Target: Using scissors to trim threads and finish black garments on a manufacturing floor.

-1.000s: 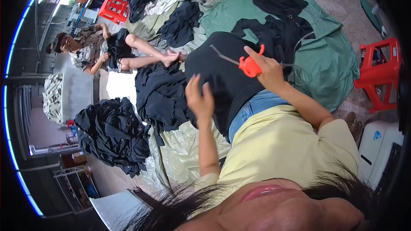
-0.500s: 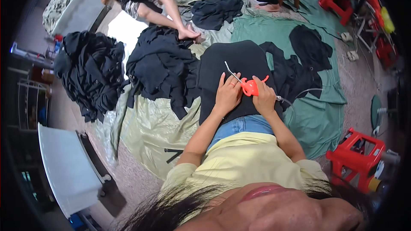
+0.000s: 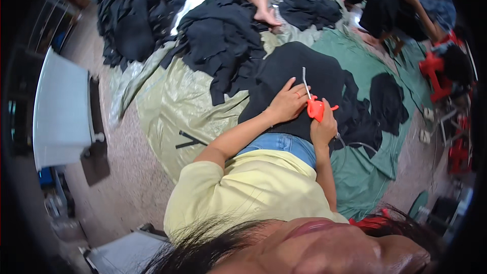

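Seen from above, we find a green sheet [image 3: 362, 182] spread to the right of a dark garment [image 3: 299, 68] laid over a seated person's lap, with a pale yellowish sheet [image 3: 165, 109] covering the floor to the garment's left. Well apart on that garment's far left stands a pale, tub-like container [image 3: 63, 116] on a dark base; we see its smooth side, but what it holds is hidden from us. Dark clothing lies loose in heaps: a large pile [image 3: 137, 20] and a middle pile [image 3: 218, 35] left of and beyond the lap garment, with a smaller heap [image 3: 309, 10] farther beyond it.

On the lap garment, we see the left hand [image 3: 290, 102] resting palm down, its fingers loosely spread. At the garment's right part, the right hand [image 3: 323, 127] has its fingers closed around a red-orange tool [image 3: 315, 109], held just above the dark fabric. We cannot tell whether the tool has anything inside. A clear hose [image 3: 368, 145] loops to the garment's right, and a thin bent metal tube [image 3: 305, 78] points from the tool across the cloth, near the left fingertips; whether they touch it, we cannot tell.
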Action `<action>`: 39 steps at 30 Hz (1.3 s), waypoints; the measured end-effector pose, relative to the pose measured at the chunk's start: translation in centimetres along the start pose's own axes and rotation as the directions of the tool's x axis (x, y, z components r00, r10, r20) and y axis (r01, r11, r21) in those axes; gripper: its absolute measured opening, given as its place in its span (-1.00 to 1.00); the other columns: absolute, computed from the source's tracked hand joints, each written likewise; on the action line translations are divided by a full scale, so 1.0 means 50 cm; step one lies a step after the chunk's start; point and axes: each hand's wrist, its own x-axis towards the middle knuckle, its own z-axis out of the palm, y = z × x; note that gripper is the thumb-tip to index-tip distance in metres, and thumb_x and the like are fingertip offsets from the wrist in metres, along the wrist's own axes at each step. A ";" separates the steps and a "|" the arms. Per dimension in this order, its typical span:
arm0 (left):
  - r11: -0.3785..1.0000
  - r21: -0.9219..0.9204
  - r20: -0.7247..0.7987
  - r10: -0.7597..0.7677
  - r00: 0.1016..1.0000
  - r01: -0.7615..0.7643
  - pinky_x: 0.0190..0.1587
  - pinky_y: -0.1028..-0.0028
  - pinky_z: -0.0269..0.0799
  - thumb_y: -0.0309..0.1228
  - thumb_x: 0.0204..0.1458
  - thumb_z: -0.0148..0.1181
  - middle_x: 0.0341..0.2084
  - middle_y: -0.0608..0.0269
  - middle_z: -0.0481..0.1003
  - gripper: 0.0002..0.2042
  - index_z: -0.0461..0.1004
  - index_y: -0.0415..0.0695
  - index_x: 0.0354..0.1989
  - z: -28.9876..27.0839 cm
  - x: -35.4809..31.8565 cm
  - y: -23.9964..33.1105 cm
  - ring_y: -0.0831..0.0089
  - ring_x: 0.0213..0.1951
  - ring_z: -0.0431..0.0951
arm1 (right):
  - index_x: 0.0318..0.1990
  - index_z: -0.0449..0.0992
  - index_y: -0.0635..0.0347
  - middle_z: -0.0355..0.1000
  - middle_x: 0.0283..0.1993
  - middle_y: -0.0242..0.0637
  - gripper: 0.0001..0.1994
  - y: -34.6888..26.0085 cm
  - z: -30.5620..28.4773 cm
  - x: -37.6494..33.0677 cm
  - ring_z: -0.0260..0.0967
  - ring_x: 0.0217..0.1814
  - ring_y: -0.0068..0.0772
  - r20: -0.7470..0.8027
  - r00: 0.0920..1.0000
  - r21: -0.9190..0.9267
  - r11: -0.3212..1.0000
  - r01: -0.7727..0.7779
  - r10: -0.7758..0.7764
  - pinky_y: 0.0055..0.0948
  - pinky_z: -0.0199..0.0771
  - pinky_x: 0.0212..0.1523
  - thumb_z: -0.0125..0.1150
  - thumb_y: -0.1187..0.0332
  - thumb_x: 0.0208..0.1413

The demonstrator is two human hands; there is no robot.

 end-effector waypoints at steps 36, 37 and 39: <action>0.994 0.079 0.034 0.070 0.997 -0.073 0.35 0.01 -0.05 -0.34 0.08 0.16 0.07 0.14 0.48 -0.68 0.51 -0.07 0.02 0.034 0.030 0.026 0.25 0.16 0.41 | -0.14 0.59 0.19 0.56 -0.15 -0.06 -0.47 0.582 -0.181 -0.653 0.52 -0.08 -0.01 -0.510 -0.443 0.385 -0.265 -0.884 0.738 -0.11 0.46 -0.08 0.37 -0.09 -0.08; 0.995 0.064 0.034 0.076 0.997 -0.078 0.35 0.01 -0.05 -0.35 0.08 0.16 0.08 0.13 0.47 -0.68 0.50 -0.07 0.03 0.037 0.031 0.028 0.25 0.17 0.41 | -0.16 0.60 0.21 0.57 -0.17 -0.07 -0.47 0.599 -0.214 -0.685 0.53 -0.09 -0.02 -0.529 -0.505 0.365 -0.355 -0.861 0.681 -0.14 0.46 -0.08 0.37 -0.09 -0.08; 0.994 0.090 0.024 0.057 0.998 -0.059 0.35 0.01 -0.05 -0.35 0.08 0.16 0.08 0.13 0.47 -0.68 0.50 -0.07 0.03 0.030 0.026 0.019 0.25 0.17 0.41 | -0.18 0.61 0.21 0.56 -0.15 -0.04 -0.46 0.619 -0.273 -0.644 0.52 -0.07 0.03 -0.576 -0.459 0.350 -0.304 -0.886 0.676 -0.09 0.45 -0.07 0.35 -0.13 -0.07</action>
